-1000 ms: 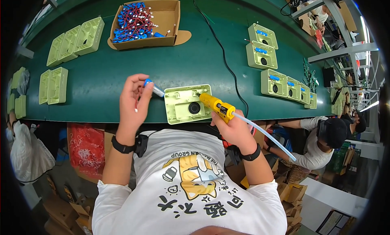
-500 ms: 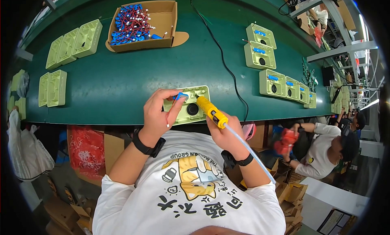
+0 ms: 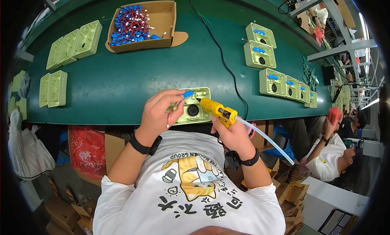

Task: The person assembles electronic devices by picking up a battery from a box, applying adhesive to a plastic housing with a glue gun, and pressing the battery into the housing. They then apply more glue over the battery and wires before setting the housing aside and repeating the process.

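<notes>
At the table's near edge lies a pale green plastic housing [image 3: 206, 94] with a round black speaker [image 3: 192, 110] inside. My left hand [image 3: 159, 109] pinches a blue cylindrical battery [image 3: 188, 94] over the housing's far side; a small white connector shows below the palm. Gripped in my right hand [image 3: 232, 134] is a yellow hot glue gun [image 3: 219, 112], its dark nozzle inside the housing just right of the battery. From the gun's back end runs a long translucent glue stick [image 3: 266, 139]. Whether the battery touches the housing, I cannot tell.
A cardboard box [image 3: 163, 19] of wired blue batteries stands at the far left. Pale green housings [image 3: 87, 39] sit along the left; others with batteries [image 3: 260, 54] stand right. A black cable [image 3: 221, 52] crosses the table. Another person [image 3: 329, 153] is at the right.
The battery has moved slightly right and away from me, into a tilted position. My right hand and the glue gun have shifted right, the gun lying flatter. The other person's red bundle has risen.
</notes>
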`<action>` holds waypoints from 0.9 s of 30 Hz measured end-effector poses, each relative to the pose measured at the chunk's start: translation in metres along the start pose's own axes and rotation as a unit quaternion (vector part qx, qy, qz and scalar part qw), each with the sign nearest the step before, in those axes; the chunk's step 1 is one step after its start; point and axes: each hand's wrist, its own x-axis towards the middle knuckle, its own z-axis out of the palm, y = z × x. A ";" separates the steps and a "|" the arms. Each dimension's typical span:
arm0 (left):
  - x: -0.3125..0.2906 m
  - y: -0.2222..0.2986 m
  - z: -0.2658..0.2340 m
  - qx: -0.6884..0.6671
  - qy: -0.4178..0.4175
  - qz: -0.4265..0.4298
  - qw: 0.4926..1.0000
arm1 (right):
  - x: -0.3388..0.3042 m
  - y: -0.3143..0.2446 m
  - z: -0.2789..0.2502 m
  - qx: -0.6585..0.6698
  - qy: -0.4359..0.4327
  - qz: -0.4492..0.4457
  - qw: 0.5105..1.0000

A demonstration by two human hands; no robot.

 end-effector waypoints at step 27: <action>0.032 0.012 -0.029 0.217 -0.237 0.063 0.945 | -0.006 0.033 0.012 -0.005 0.030 -0.079 0.996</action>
